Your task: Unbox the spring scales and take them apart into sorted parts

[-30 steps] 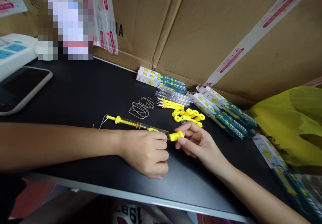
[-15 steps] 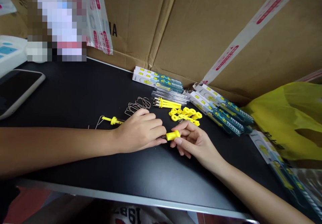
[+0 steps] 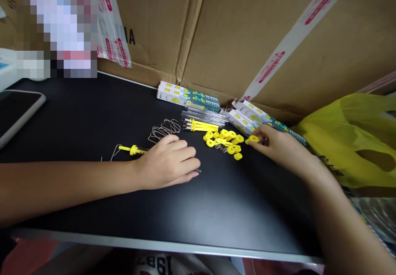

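Observation:
My left hand [image 3: 169, 159] is closed around a partly assembled spring scale. Out of its left side stick a yellow rod and collar [image 3: 133, 149] with a bent wire hook; a bit of metal spring [image 3: 198, 170] shows at the fingertips. The middle of the scale is hidden in the palm. My right hand [image 3: 276, 143] pinches a yellow plastic cap [image 3: 253, 139] at the right end of a pile of yellow plastic parts [image 3: 227, 136]. Small loose springs [image 3: 220, 147] lie among those parts, and one yellow ring [image 3: 238, 156] sits at the pile's near edge.
Behind the left hand lie wire hooks [image 3: 164, 130], yellow rods with metal ends [image 3: 202, 125] and clear tubes [image 3: 206, 115]. Printed boxes [image 3: 185, 95] rest against a large carton [image 3: 148, 23]. A yellow bag [image 3: 334, 122] is at right, a phone [image 3: 18, 112] at left.
My right hand has moved away from the left hand, rightward and back to the pile, with the yellow cap in its fingers. The cap no longer meets the spring. The left hand keeps its grip.

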Demonstrator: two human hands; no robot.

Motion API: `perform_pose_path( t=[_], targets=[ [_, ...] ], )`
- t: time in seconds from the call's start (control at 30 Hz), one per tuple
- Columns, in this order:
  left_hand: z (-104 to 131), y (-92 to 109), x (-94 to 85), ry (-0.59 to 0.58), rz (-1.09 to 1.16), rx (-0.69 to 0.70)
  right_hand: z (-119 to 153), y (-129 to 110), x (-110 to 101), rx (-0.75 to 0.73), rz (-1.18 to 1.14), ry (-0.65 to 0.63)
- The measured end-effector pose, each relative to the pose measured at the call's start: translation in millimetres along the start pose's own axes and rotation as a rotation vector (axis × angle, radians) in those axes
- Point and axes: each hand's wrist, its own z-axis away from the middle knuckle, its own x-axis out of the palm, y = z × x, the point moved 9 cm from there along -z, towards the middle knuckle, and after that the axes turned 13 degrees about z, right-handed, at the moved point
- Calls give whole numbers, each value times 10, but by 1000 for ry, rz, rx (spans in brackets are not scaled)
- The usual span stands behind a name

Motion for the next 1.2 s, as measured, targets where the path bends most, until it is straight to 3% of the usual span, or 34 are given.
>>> perform_pose_path(
  t=[0.13, 0.33, 0.43, 0.53, 0.6, 0.67, 0.77, 1.03, 1.2],
  targets=[
    [7, -1, -3, -3, -4, 3, -58, -78, 214, -50, -118, -66],
    [4, -5, 0, -3, -8, -1, -20, -168, 223, -103, -208, -125],
    [4, -3, 4, 0, -6, 4, 36, -175, 50, -12, -59, -69],
    [2, 10, 5, 3, 3, 20, 187, -378, -297, 44, 2, 171],
    [-3, 30, 4, 4, 16, 39, 351, -769, -437, -170, -142, 287],
    [-11, 56, -7, 12, 25, 60, 569, -1229, -425, -494, -250, 272],
    [-21, 94, -24, 30, 35, 89, 765, -1521, -333, -646, -314, 270],
    [-1, 123, 9, 4, 90, 132, 747, -1551, -298, -714, -522, 295],
    [-5, -34, -2, -11, 21, -60, 507, -1201, -406, -434, -315, 367]
  ],
)
